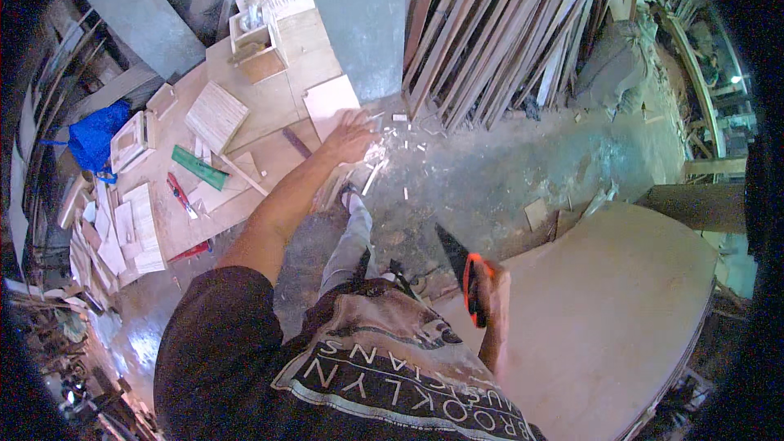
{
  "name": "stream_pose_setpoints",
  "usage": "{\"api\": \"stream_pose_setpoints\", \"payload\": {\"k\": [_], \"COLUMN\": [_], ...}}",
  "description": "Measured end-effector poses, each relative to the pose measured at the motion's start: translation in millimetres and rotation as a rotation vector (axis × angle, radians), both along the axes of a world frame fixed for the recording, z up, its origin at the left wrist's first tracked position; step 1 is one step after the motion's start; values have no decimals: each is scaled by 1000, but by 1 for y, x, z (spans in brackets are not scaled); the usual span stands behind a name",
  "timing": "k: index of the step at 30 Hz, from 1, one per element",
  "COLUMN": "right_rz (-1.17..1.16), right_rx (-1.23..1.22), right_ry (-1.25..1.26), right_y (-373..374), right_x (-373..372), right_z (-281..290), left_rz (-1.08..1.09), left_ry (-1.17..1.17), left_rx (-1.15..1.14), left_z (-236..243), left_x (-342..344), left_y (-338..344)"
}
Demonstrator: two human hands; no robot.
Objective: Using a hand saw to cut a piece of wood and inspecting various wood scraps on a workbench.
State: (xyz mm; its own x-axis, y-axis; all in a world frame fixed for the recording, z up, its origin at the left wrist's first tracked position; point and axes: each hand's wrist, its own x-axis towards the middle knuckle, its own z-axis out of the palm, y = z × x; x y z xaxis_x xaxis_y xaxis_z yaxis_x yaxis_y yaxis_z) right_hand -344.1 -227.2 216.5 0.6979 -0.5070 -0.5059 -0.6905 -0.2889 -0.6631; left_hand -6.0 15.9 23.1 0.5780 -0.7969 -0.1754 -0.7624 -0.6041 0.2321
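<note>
My left hand reaches over the table's near right edge, beside a pale square board. Its fingers look stretched out and slightly blurred, with small pale wood pieces just beyond them. Down at my right side, my right hand is closed around the orange handle of a handsaw. The dark saw blade points up and to the left, clear of the table.
A wooden worktable carries an open wooden box, a green tool, red-handled pliers and wood blocks. Offcuts litter the floor. Long planks lean at the back; a large rounded panel lies at right.
</note>
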Motion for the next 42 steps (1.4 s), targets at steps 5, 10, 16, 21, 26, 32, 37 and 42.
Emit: {"api": "stream_pose_setpoints", "payload": {"k": [5, 10, 16, 21, 26, 32, 37, 42], "right_rz": [-100, -10, -9, -221, -408, -312, -366, -333], "right_rx": [31, -9, -8, 240, 1087, 1415, 1504, 1297], "right_ry": [-134, -65, -235, -557, -606, -451, -326, -228], "right_y": [-3, -22, -52, -51, -10, 25, 64, 83], "right_x": [-40, -44, 9, 87, 174, 249, 285, 267], "right_z": [-4, 2, 45, 40, -6, -99, -136, -172], "left_rz": [-18, 1, -118, -155, 166, 970, 1540, 1688], "left_ry": [62, -71, -109, -8, 248, 71, -207, -270], "left_rx": [123, -157, -270, -452, -622, -892, -1000, -1463], "left_z": [10, 14, 56, 95, 158, 154, 159, 157], "left_x": [-12, -7, 9, 13, -7, -36, -69, -148], "left_y": [-2, -3, 2, 7, 28, 73, 139, 190]}}
